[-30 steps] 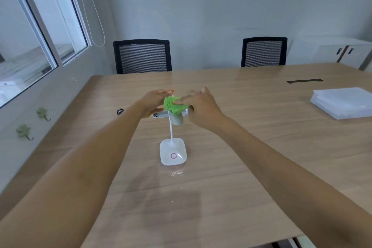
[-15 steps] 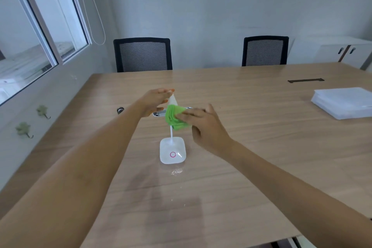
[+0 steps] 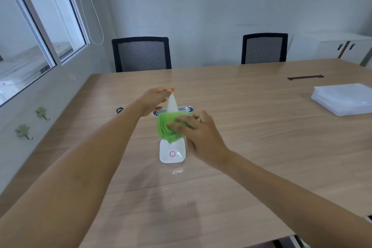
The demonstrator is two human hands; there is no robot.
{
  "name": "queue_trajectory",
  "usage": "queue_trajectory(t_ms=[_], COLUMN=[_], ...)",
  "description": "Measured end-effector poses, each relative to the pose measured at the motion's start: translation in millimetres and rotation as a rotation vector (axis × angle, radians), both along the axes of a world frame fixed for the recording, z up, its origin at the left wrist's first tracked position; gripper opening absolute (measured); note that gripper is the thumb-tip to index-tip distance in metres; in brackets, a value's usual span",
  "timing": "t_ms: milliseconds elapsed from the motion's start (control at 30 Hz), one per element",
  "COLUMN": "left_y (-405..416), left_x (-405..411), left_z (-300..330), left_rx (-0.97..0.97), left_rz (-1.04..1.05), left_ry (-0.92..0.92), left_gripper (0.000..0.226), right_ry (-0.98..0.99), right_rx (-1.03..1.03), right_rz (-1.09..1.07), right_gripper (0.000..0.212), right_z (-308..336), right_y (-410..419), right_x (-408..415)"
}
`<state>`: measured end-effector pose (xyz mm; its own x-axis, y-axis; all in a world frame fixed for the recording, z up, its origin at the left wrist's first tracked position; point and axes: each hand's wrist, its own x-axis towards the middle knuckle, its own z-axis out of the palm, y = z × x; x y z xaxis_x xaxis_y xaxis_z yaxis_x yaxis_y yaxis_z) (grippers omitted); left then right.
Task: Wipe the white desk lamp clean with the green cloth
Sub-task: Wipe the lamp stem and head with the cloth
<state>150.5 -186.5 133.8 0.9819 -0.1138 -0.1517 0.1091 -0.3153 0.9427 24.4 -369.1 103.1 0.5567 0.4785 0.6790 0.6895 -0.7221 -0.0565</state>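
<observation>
The white desk lamp (image 3: 172, 153) stands on the wooden table (image 3: 251, 147), its square base with a pink ring facing me. My left hand (image 3: 155, 99) holds the tip of the lamp's white head, which points up. My right hand (image 3: 198, 135) presses the folded green cloth (image 3: 167, 127) around the lamp just above the base. The cloth hides the lamp's thin neck.
A silver metal fitting (image 3: 187, 109) lies just behind the lamp. A stack of white trays (image 3: 344, 98) sits at the right. Two black mesh chairs (image 3: 142, 54) (image 3: 264, 48) stand at the far side. Small crumbs (image 3: 177, 171) lie in front of the base.
My right hand has slid the green cloth down from the lamp's head toward its base. My left hand has stayed on the tip of the head.
</observation>
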Motion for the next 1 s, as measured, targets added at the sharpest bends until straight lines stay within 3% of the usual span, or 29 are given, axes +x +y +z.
queue_trajectory(t_ms=[167, 300, 533, 700, 900, 1000], left_y=[2.8, 3.6, 4.2, 5.5, 30.3, 30.2], left_x=[0.2, 1.8, 0.0, -3.0, -15.4, -16.1], left_z=[0.6, 0.3, -1.1, -19.6, -109.8, -142.3], left_rx=[0.013, 0.023, -0.002, -0.128, 0.309, 0.504], left_rz=[0.006, 0.007, 0.007, 0.100, 0.095, -0.030], left_ry=[-0.004, -0.011, 0.007, 0.018, 0.021, 0.055], left_gripper=[0.036, 0.037, 0.039, 0.051, 0.052, 0.059], right_ry=[-0.255, -0.248, -0.291, 0.006, 0.384, 0.429], right_rx=[-0.024, 0.117, -0.155, -0.339, -0.387, -0.381], right_rz=[0.054, -0.067, 0.099, -0.005, -0.288, -0.350], right_gripper=[0.042, 0.045, 0.041, 0.044, 0.061, 0.057], right_z=[-16.8, 9.8, -54.1, -110.4, -124.7, -135.2], right_y=[-9.8, 2.2, -18.0, -22.6, 1.1, 13.0], right_x=[-28.8, -5.0, -29.9, -16.6, 19.0, 31.4])
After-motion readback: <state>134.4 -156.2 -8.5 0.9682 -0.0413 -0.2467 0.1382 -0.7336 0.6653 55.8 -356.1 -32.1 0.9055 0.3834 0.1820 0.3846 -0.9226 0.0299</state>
